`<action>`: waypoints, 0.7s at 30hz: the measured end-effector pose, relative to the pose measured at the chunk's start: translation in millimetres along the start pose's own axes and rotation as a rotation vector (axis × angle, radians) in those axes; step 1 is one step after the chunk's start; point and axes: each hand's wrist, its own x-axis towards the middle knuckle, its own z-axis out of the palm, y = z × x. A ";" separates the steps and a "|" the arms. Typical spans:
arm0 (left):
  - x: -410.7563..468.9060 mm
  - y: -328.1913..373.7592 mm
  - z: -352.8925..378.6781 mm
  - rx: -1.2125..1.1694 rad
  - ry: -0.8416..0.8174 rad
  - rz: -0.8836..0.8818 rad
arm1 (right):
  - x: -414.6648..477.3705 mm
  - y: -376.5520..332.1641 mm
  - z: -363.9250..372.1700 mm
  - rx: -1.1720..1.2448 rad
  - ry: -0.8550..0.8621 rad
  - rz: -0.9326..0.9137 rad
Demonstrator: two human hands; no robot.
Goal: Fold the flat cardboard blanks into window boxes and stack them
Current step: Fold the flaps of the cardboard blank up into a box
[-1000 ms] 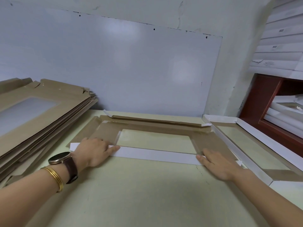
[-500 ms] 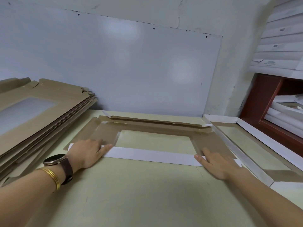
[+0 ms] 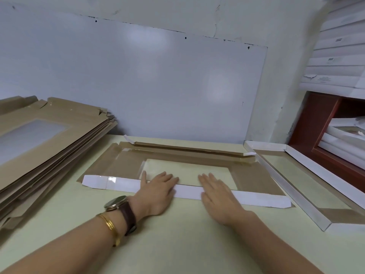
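Brown window blank flat on green table, near white flap folded over. Left hand and right hand, fingers straight, press flap mid-length. Blank stack left; folded box right.

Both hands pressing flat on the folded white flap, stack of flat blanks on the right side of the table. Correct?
Not quite. The stack of flat blanks sits on the left side of the table, not the right, as the head view shows. The rest holds: the left hand and right hand press flat on the folded white flap.
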 end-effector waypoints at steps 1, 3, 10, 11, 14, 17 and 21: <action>4.3 8.4 4.1 0.006 -0.034 -0.025 | 4.2 -14.5 3.6 0.004 -0.013 -0.020; 8.4 17.5 11.6 0.051 -0.068 -0.034 | 10.7 -37.5 9.8 0.020 -0.052 -0.043; 5.5 4.4 19.3 0.115 -0.105 -0.005 | 10.2 -39.2 8.7 0.097 -0.202 -0.046; 5.3 2.6 18.3 0.098 -0.110 -0.016 | 8.8 -34.6 7.3 0.099 -0.210 -0.044; 2.4 -7.3 14.1 0.070 -0.103 -0.071 | 0.8 -11.0 3.4 0.092 -0.213 -0.015; -4.3 -24.6 8.1 0.074 -0.098 -0.119 | -11.0 20.0 0.6 0.090 -0.209 0.035; -14.2 -52.1 -3.0 0.087 -0.106 -0.179 | -26.0 60.8 -6.3 0.097 -0.195 0.158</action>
